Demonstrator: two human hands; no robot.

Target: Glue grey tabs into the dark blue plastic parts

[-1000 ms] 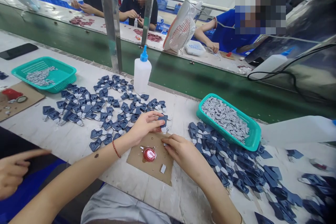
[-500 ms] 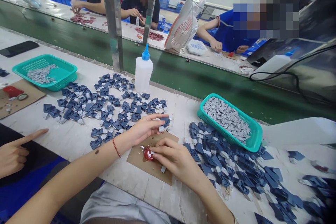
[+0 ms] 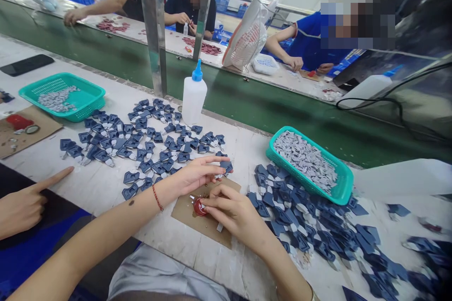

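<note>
My left hand is closed on a dark blue plastic part with a light grey piece at its lower end, held above the cardboard sheet. Lower and to the right, my right hand pinches a small light grey piece over a little red dish. Its fingertips touch or nearly touch the dish; which one, I cannot tell. Another small grey piece lies on the cardboard, partly under my right hand. Several blue parts with grey ends lie spread beyond my left hand.
A green basket of small grey pieces stands right, beside a heap of blue parts. A white bottle with a blue nozzle stands behind. Another green basket is left. A neighbour's pointing hand reaches in at left.
My left hand has turned the blue part slightly and shifted a little right. The neighbour's pointing hand has moved right. Across the bench, a co-worker's arm has reached further left.
</note>
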